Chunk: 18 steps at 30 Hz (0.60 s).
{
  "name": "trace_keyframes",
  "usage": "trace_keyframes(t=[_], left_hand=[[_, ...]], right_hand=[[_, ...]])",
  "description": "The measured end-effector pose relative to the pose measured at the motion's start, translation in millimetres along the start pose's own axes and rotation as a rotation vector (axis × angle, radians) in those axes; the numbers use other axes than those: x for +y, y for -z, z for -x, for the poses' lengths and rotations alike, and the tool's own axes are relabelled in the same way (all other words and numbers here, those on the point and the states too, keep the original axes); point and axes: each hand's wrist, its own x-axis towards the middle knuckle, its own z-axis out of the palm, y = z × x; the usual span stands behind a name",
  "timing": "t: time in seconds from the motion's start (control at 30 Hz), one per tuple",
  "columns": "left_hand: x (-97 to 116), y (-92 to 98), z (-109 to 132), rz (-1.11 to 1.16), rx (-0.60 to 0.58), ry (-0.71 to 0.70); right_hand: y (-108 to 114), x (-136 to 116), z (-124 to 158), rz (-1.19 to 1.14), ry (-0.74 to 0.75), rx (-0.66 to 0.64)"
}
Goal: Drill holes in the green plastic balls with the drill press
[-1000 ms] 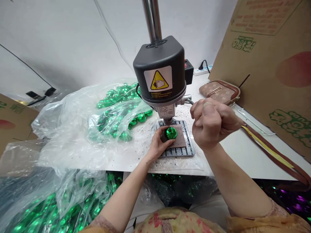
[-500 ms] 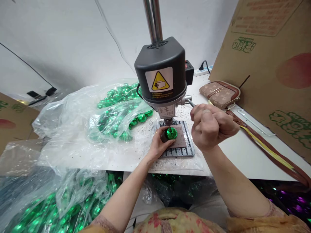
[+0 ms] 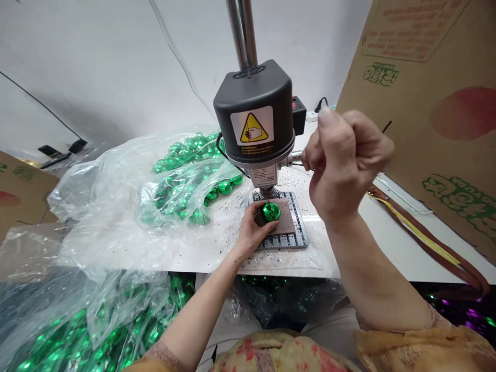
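Observation:
A small bench drill press [image 3: 253, 111] with a black motor cap stands on the white table [image 3: 391, 248]. My left hand [image 3: 253, 230] pinches a shiny green faceted bead [image 3: 270, 211] on a brown pad [image 3: 285, 216] lying on the slotted base plate [image 3: 289, 238], right under the spindle. My right hand [image 3: 343, 157] is fisted around the press's feed lever [image 3: 296, 155], raised to the level of the motor head; most of the lever is hidden in the fist.
A clear plastic bag [image 3: 116, 206] of several green beads [image 3: 186, 178] spreads left of the press. Another bag of green beads [image 3: 77, 336] lies below the table edge. A cardboard sheet [image 3: 426, 103] leans at the right, with a brown strap [image 3: 426, 243] beneath it. Behind the press sits a power strip [image 3: 313, 115].
My right hand has swung upward with the lever, from beside the base plate to motor-head height. The left hand and the green bead have stayed in place under the spindle.

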Motion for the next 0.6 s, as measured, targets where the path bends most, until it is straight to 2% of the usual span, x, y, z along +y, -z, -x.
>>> trace_keyframes(t=[0.07,0.17,0.27,0.33,0.4,0.47,0.53,0.6], left_hand=[[8,1.9,11,-0.117,0.088,-0.075],[20,8.5,45,-0.264,0.131,-0.341],[24,13.1,90,-0.361,-0.029,-0.709],[22,12.9,118,-0.500,-0.167,-0.883],[19,11.6,137,-0.648,-0.264,-0.913],[17,12.1,145,-0.691,-0.316,-0.872],[18,16.3,139,-0.604,-0.314,-0.875],[19,24.8,117,-0.505,-0.213,-0.890]], right_hand=[[-4,-1,-9,-0.030,-0.018,-0.023],[-6,1,-12,-0.017,0.007,-0.001],[-6,3,-9,0.066,-0.005,0.016],[-7,5,-8,0.094,-0.008,0.029],[-7,6,-7,0.085,0.010,0.037],[-7,6,-6,0.074,0.028,0.041],[-7,5,-4,0.053,0.031,0.048],[-6,3,-3,0.036,0.012,0.051]])
